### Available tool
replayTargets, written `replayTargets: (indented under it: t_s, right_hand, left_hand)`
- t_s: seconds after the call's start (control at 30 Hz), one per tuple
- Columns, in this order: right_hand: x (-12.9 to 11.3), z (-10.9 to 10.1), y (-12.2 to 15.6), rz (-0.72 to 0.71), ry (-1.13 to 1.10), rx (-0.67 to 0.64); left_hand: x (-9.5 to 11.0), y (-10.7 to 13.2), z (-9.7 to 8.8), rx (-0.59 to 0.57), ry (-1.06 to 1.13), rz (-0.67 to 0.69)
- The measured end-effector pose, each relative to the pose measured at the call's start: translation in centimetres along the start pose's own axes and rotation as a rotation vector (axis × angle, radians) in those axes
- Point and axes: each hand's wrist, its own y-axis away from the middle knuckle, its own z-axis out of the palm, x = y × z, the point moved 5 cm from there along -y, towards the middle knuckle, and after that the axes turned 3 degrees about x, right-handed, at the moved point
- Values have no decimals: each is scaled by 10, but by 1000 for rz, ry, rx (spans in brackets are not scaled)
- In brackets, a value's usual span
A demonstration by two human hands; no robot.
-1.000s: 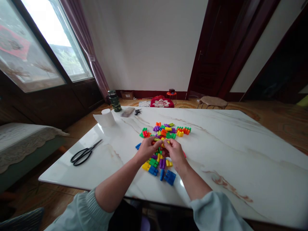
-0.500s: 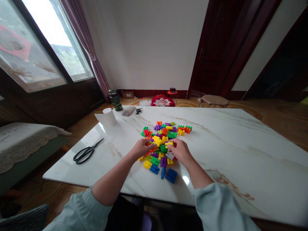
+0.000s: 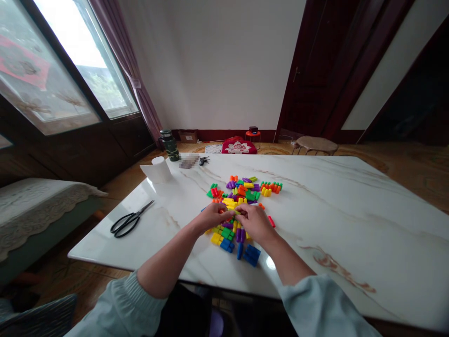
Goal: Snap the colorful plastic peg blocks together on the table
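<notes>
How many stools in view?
2: a tan stool by the far wall, and a smaller red stool left of it, with a black box on top. Others may be out of view.

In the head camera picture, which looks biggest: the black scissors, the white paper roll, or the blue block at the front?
1. Black-handled metal scissors
2. White paper roll
3. Blue plastic block

The block sits nearest the camera, so it may really be even smaller.
</notes>
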Motion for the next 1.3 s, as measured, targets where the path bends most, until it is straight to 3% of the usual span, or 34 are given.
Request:
replayTargets:
  t_s: [0.1,0.2,0.3,0.43,0.57,0.73,0.93,1.13,1.3]
  right_hand:
    - [12,-4,-3,102,81,36]
    - [18,-11,-5,122,5,161]
    - [14,-17,-4,71,-109,302]
    - [3,-20,-1,-15,-125,310]
    - [0,-21,1,-36,-84,289]
    - [-1,-20,2,-44,-80,272]
    - [0,-16,2,-65,-89,255]
    - [0,-12,3,-59,-76,215]
    - [-7,-9,6,-70,-28,164]
  left_hand:
    - [-9,-4,-6,72,-81,47]
    - [-12,-11,-12,197,-17,142]
    - [-8,-14,-19,323,173,253]
    - [0,-9,-31,416,164,288]
    - [0,2,-37,286,-102,261]
    - [-18,13,-39,119,-346,286]
    - [-29,25,-21,-117,-481,306]
    - [-24,23,-17,-47,-625,294]
    - [-34,19,-8,-148,-713,252]
